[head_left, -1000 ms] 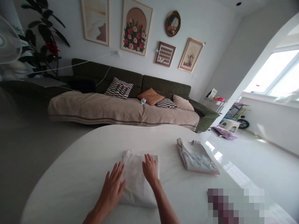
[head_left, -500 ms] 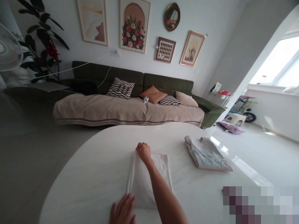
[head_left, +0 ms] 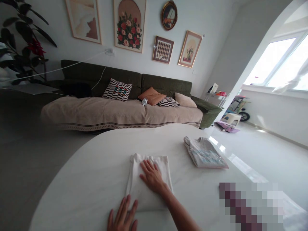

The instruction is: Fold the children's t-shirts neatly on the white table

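Note:
A folded white cloth [head_left: 141,195] lies on the white table [head_left: 84,179] in front of me. My right hand [head_left: 152,176] rests flat on its upper part with the fingers spread. Near the cloth's lower left corner, my left hand [head_left: 123,215] is laid down with its fingers apart, the fingertips touching the cloth's edge. Neither hand grips anything. A folded grey garment with blue print [head_left: 204,153] sits further right on the table.
Beyond the table stands a green sofa [head_left: 166,82] with a beige cover [head_left: 115,112] and several cushions. Blurred-out squares [head_left: 243,205] hide something at the lower right. A white stool [head_left: 232,118] stands on the floor at the right.
My right hand has let go of the cloth's top left corner, opened and moved down and right onto its surface. The view has shifted slightly to the right.

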`<state>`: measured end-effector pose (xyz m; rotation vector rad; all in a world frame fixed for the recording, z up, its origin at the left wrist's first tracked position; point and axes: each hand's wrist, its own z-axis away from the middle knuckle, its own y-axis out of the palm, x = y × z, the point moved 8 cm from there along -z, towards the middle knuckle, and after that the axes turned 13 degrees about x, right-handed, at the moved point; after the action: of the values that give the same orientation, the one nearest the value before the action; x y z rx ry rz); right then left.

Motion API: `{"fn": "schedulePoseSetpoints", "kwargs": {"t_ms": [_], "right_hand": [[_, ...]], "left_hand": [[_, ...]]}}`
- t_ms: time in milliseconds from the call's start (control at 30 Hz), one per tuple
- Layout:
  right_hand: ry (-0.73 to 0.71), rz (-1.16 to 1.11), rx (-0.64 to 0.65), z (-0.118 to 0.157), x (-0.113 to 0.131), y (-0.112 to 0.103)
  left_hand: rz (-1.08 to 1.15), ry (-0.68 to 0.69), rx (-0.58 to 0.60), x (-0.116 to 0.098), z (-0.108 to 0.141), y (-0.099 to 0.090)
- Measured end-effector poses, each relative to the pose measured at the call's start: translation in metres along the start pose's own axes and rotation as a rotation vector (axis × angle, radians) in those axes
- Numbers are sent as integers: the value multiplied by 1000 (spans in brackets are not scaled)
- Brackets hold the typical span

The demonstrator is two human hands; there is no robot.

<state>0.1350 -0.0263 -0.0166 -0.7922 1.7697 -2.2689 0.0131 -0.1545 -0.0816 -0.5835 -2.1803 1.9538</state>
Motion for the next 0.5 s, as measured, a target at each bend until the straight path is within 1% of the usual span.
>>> {"fn": "schedulePoseSetpoints", "kwargs": {"t_ms": [67, 200, 267, 333, 400, 433, 500], "right_hand": [[86, -10, 27, 0, -29, -6], [325, -44, -46, -6, -92, -38], [380, -69, -48, -6, -113, -47], [371, -86, -17, -4, -124, -50], [361, -89, 8, 0, -128, -50], [370, -88, 12, 2, -129, -49], [407, -86, 17, 7, -129, -48]], "left_hand": [[21, 1, 8, 0, 0, -1], [54, 5, 28, 1, 5, -2], [80, -2, 17, 1, 6, -8], [126, -41, -13, 2, -3, -21], [201, -112, -30, 5, -28, -39], [255, -172, -22, 10, -48, -47], [390, -279, 15, 20, -94, -58]]}}
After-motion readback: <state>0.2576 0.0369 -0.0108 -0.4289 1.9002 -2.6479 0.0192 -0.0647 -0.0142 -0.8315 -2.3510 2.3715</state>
